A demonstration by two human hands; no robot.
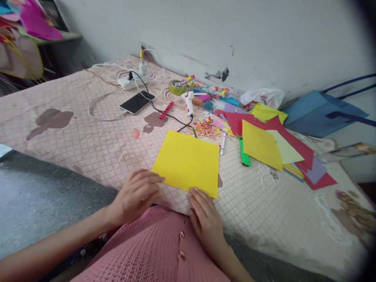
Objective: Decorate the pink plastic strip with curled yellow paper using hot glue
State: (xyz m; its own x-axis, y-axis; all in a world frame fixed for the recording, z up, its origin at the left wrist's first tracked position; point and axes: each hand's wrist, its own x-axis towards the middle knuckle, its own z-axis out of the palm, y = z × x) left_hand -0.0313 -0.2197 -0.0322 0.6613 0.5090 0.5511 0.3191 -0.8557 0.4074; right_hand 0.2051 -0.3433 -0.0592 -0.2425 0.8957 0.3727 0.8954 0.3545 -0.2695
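Observation:
A yellow sheet (188, 162), of paper or thin foam, lies flat on the patterned tablecloth (117, 145) right in front of me. At its near left corner rests my left hand (138, 196), fingers stretched out and touching the edge. My right hand (205, 213) lies at the near edge toward the right corner, its fingertips flat on the sheet. Neither hand grips anything. Beyond the far edge are a white glue gun (188, 102), a heap of small coloured paper scraps (207, 128) and a white pen (223, 143).
Right of the sheet lie a green cutter or marker (244, 152), more coloured sheets (261, 145) and white string (267, 175). A phone (137, 102), power strip (129, 81), red strip (166, 110) and tape roll (177, 87) lie farther back. A blue bag (320, 113) leans against the wall.

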